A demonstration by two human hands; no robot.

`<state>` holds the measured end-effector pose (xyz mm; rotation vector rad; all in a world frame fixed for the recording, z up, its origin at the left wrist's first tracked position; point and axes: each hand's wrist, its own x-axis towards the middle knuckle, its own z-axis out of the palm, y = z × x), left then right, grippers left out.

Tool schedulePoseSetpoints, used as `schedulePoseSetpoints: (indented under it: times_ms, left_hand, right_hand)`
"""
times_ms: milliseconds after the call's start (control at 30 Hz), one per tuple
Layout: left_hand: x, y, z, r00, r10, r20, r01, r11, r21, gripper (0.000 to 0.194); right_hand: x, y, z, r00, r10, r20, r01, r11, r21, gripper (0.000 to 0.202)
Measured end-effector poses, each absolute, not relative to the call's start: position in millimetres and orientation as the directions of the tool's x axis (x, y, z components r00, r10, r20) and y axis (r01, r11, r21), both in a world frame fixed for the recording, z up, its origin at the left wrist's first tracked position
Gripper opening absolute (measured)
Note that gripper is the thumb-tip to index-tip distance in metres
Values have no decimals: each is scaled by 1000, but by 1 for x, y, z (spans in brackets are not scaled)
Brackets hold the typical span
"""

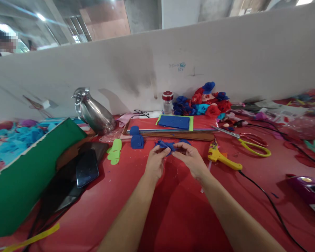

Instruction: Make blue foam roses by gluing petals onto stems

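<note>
Between both hands, above the red table (170,217), is a dark blue paper flower (166,145), partly covered by fingers. My left hand (156,159) pinches its left side, thumb in front. At its right side my right hand (190,157) has thumb and fingertips closed on it. Blue cut paper pieces (137,141) lie in small stacks left of the hands. Beside those are lime green paper pieces (114,152) with rounded ends. A yellow glue gun (222,157) rests just right of my right hand.
Scissors (252,144) with yellow and red handles lie at right. Behind the hands is a stack of coloured sheets (147,125). Finished paper flowers (210,101), a lidded jar (168,102) and a metal jug (94,112) stand by the wall. A phone (87,168) and green box (34,178) are left.
</note>
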<state>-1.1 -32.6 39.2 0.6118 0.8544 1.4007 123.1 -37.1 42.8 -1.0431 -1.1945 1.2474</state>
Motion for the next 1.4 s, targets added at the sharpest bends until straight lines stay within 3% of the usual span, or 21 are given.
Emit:
schedulePoseSetpoints:
  times_ms: [100,200,733,967,1400]
  left_hand:
    - [0,-33,40,-40,989,-144,-595,92,798,24]
    - [1,-34,42,-46,990,-130,-596,77,799,23]
    - [-11,-30,42,5,998,-60,-520,54,853,33]
    - [-12,-31,43,59,997,-41,-541,67,839,39]
    - [-13,-30,43,31,999,-22,-514,35,857,49]
  right_hand:
    - [122,-39,42,16,974,225,50,224,-973,16]
    - [120,-43,43,54,956,288,129,279,-951,12]
    - [120,-43,42,39,958,285,160,275,-948,16]
    - [119,-42,39,-52,964,261,130,266,-955,19]
    - [117,-45,37,-31,903,427,267,420,-867,14]
